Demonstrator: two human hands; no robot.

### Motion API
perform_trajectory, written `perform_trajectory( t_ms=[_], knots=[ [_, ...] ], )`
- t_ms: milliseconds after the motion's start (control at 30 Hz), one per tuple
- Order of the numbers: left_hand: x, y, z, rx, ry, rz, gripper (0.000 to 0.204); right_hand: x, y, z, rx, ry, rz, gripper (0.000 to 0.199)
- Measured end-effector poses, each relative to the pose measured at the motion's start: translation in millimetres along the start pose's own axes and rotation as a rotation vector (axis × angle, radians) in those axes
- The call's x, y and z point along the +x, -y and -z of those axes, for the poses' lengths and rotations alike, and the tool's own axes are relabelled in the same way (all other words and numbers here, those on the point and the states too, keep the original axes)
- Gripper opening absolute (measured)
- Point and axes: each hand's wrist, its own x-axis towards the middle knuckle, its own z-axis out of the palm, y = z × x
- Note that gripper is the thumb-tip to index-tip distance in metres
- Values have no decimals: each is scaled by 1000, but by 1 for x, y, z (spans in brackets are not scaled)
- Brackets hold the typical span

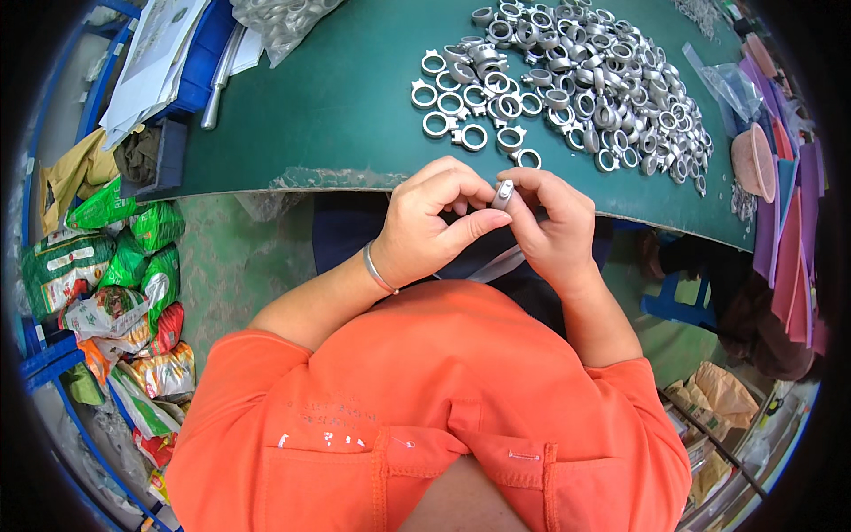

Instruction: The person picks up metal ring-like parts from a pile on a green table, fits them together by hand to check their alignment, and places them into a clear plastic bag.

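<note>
Just off the near edge of the green table, a small silver-grey metal ring (503, 195) with a raised lug is pinched between both hands. My left hand (434, 215), with a metal bangle at the wrist, grips it with thumb and fingers from the left. From the right, the thumb and fingertips of my right hand (554, 215) close on the same ring. Beyond the hands lies a large heap of similar metal rings (612, 89). Several looser rings (474, 136) lie flat at the heap's near left side.
The green table (328, 106) has a worn near edge. At its left stand a blue bin with papers (160, 71) and a metal-handled tool (215, 99). A clear bag (284, 22) lies at the back. Coloured bags (133, 293) fill the left shelf; a pink bowl (753, 161) sits far right.
</note>
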Motion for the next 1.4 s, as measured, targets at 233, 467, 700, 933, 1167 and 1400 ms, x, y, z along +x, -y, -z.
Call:
perform_trajectory(
  t_ms=[233,467,700,933,1167,1400],
  knots=[
    [-4,1,0,19,27,-8,12,-12,-6,-4,288,-131,-54,20],
    [-10,2,-2,-187,37,193,18,-20,-9,-1,404,-107,-70,23],
    [-12,4,1,-311,42,281,19,-24,-6,-1,567,-49,-200,21],
    [-11,3,5,-450,101,468,21,-27,-14,2,474,-10,-72,22],
    [-15,6,4,-405,68,362,24,-32,-18,-7,635,-41,-81,31],
    [-13,5,4,-494,45,401,23,-32,-17,-9,660,-73,-57,41]
  ],
)
